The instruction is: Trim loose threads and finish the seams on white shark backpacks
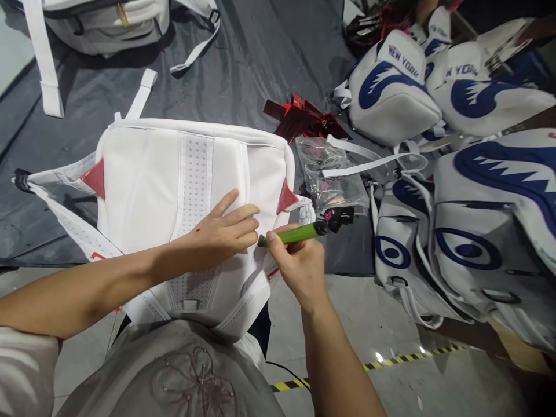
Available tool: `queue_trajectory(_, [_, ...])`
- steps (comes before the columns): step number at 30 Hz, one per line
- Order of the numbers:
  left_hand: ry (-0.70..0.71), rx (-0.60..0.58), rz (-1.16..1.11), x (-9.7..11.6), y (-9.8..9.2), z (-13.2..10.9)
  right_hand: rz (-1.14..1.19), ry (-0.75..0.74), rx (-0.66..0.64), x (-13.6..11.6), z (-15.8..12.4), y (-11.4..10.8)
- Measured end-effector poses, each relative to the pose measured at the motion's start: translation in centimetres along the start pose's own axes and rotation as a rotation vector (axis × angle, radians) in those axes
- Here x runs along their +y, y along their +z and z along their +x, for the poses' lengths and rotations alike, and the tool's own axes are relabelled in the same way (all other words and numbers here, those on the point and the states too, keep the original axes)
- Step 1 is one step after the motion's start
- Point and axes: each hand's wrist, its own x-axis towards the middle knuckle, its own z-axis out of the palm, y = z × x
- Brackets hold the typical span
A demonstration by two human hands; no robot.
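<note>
A white backpack (150, 174) lies back panel up, partly on the table edge and against my body. It has a perforated middle strip, shoulder straps and red triangles at both sides. My left hand (232, 229) rests on the back panel, fingers spread apart, holding nothing. My right hand (302, 260) grips a green stick-shaped tool (302, 233) with dark ends. The tool's left tip touches or hovers just over the white fabric beside my left fingertips; I cannot tell which.
Several white and blue backpacks (469, 249) are piled at right. Beyond the backpack lie red shiny pieces (304, 119), a clear plastic bag (332, 174) and a white strap (351, 168). Another white bag (104, 26) sits on the dark table cover (260, 63). Striped floor tape (408, 356) runs below.
</note>
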Motion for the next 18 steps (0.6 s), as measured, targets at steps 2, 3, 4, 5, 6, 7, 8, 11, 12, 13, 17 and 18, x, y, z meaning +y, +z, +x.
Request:
queue_trajectory(2, [-0.001,0.000,-0.005,0.0,0.0,0.0,0.025,0.009,0.023,0.1,0.0,0.0])
queue_trajectory(3, [0.000,-0.002,-0.007,0.0,0.0,0.0,0.054,0.013,0.038,0.1,0.0,0.0])
queue_trajectory(4, [0.000,-0.005,-0.006,0.0,0.1,0.0,0.082,0.012,0.047,0.1,-0.1,0.1])
queue_trajectory(5, [0.001,-0.008,-0.005,0.0,0.1,0.0,0.097,0.008,0.045,0.1,-0.1,0.2])
queue_trajectory(6, [0.002,-0.009,-0.003,0.1,0.1,-0.1,0.100,0.003,0.041,0.1,-0.2,0.3])
queue_trajectory(7, [0.003,-0.007,0.000,0.1,0.1,-0.1,0.100,0.000,0.037,0.1,-0.2,0.4])
queue_trajectory(8, [0.005,-0.010,0.004,0.2,0.1,-0.1,0.104,-0.004,0.041,0.1,-0.2,0.5])
queue_trajectory(11, [0.031,-0.036,0.031,-0.3,-0.7,0.6,0.074,-0.045,0.058,0.2,-0.3,0.4])
queue_trajectory(12, [0.060,-0.061,0.039,-0.7,-1.1,1.2,0.030,-0.069,0.046,0.2,-0.4,0.3])
queue_trajectory(13, [0.102,-0.098,0.046,-1.2,-1.7,1.9,-0.015,-0.091,0.034,0.2,-0.6,0.0])
queue_trajectory(17, [0.250,-0.282,0.112,-3.7,-4.0,5.1,0.028,-0.173,0.073,-0.3,-2.5,-0.6])
queue_trajectory(18, [0.259,-0.303,0.141,-4.2,-4.5,5.7,0.074,-0.213,0.075,-0.3,-3.3,-0.4])
